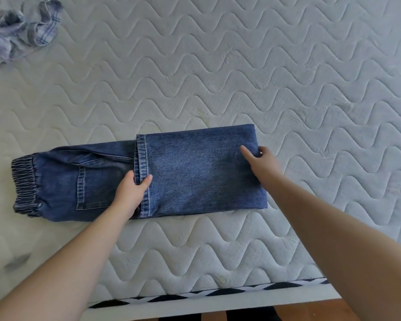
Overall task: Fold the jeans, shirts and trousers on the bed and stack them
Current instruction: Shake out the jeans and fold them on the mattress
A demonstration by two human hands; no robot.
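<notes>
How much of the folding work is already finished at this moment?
Done: the jeans are folded once, legs laid back over the seat. In hand: the left hand pinches the hem and the right hand grips the fold. Left: finishing this fold, the crumpled checked shirt, and stacking; no stack is visible on the mattress.

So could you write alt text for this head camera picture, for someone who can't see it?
Seen from above, a person folds blue jeans on a quilted mattress: the left hand pinches the leg hems laid over the middle, and the right hand grips the folded end. A crumpled plaid shirt lies at the far left corner.
</notes>
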